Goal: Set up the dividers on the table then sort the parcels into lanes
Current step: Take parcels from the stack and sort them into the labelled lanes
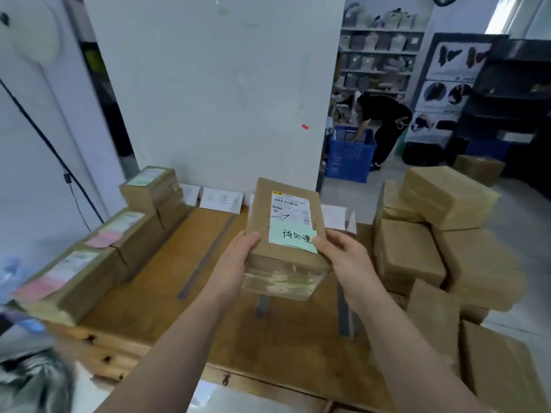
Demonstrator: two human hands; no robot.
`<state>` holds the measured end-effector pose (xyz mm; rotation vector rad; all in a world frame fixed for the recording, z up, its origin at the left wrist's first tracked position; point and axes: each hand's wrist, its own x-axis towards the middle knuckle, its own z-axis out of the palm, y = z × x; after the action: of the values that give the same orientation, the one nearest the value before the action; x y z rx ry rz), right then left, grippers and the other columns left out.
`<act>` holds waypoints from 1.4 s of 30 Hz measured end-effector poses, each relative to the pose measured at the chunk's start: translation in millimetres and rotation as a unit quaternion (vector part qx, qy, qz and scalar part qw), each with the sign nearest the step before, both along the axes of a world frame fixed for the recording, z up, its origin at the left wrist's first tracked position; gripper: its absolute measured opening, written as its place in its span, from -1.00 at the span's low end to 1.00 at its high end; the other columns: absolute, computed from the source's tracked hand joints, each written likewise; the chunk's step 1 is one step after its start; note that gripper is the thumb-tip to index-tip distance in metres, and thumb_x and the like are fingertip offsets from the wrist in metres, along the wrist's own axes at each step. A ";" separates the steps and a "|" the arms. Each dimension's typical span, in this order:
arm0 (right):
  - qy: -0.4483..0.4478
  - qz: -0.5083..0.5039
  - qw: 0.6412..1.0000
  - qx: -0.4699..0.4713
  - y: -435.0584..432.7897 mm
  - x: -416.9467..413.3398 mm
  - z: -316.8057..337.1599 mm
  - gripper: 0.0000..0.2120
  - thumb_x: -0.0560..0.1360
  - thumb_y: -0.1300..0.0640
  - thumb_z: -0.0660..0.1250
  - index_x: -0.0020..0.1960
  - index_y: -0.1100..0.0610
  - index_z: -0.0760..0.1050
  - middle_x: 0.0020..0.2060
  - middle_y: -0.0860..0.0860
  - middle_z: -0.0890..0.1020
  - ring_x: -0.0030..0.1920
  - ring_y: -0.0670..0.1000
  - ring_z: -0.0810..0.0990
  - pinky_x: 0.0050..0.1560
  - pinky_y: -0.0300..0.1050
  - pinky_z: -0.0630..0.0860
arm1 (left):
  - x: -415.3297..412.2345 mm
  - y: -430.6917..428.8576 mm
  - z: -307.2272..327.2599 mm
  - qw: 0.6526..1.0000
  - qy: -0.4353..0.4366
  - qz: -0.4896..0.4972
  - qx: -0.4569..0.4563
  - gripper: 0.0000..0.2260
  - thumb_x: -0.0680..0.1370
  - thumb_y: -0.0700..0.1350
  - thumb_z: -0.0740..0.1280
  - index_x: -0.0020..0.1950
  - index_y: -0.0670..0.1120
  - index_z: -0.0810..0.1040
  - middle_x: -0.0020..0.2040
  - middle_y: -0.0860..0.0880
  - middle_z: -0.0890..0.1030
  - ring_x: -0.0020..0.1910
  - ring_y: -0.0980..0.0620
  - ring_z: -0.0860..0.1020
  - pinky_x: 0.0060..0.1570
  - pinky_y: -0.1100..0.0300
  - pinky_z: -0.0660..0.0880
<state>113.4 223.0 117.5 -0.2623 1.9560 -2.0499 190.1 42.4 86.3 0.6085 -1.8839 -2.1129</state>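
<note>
Table: wooden table [167,317] — its bare top runs from the near edge back to a white wall.
Right pile: brown cardboard parcels [447,234] heaped in several layers just beside the table's right edge.
Left row: labelled parcels [119,234] lined along the table's left edge, two of them with pink notes on top; the farthest is a small stack.
Held parcel: a brown carton [283,263] in the air above the middle of the table, label side up, between both hands.
Left hand [235,263]: grips the carton's near-left corner, thumb on top, the other fingers hidden beneath.
Right hand [348,260]: grips the near-right corner, thumb resting on the green note.
Dividers: grey strips [205,254] lying flat on the tabletop — one left of the carton, two more partly hidden under the carton and the right forearm.
Green note [290,238]: handwritten, stuck on the carton's top below the white shipping label [290,207].
</note>
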 end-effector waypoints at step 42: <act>-0.078 0.117 0.986 0.090 -540.7 -12.4 -71.7 -0.63 0.52 0.19 0.39 0.32 0.11 0.49 -0.04 -0.11 0.64 -0.05 -0.13 0.61 -0.19 -0.27 0.59 | 27.2 -514.0 -41.1 0.974 -0.142 0.093 -0.152 -0.81 0.60 0.12 0.23 -0.03 0.12 0.61 -0.08 0.07 0.69 -0.05 0.01 0.65 0.04 0.06 0.55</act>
<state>101.0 -317.7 45.9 -0.2677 1.8999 -1.6846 217.3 -471.7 45.3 1.0119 -2.1451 -1.6470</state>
